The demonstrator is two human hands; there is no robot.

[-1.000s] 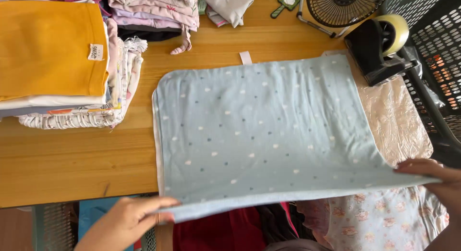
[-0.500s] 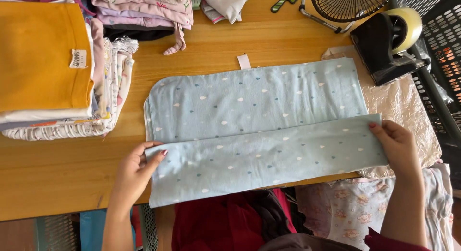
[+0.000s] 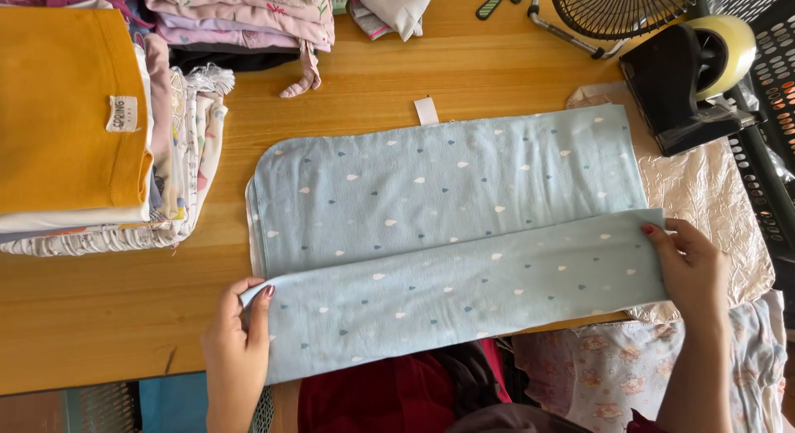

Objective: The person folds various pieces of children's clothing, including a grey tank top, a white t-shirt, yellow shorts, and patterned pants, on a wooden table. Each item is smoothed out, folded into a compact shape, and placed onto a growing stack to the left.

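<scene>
A light blue cloth (image 3: 447, 201) with small drop prints lies spread on the wooden table (image 3: 99, 317), a white tag at its far edge. Its near edge is folded up over the middle as a long band (image 3: 464, 292). My left hand (image 3: 236, 350) grips the band's left end. My right hand (image 3: 691, 271) grips its right end. Both hands rest at the table's near side.
A stack of folded clothes topped by a mustard garment (image 3: 66, 110) sits at the left, more folded clothes (image 3: 248, 19) at the back. A black tape dispenser (image 3: 687, 77), a small fan (image 3: 621, 7) and a dark crate (image 3: 770, 135) stand at the right. A crinkled plastic sheet (image 3: 712, 201) lies under the cloth's right end.
Both hands lifted the cloth's near edge from over the table edge and folded it forward over the cloth, so it lies as a narrower band.
</scene>
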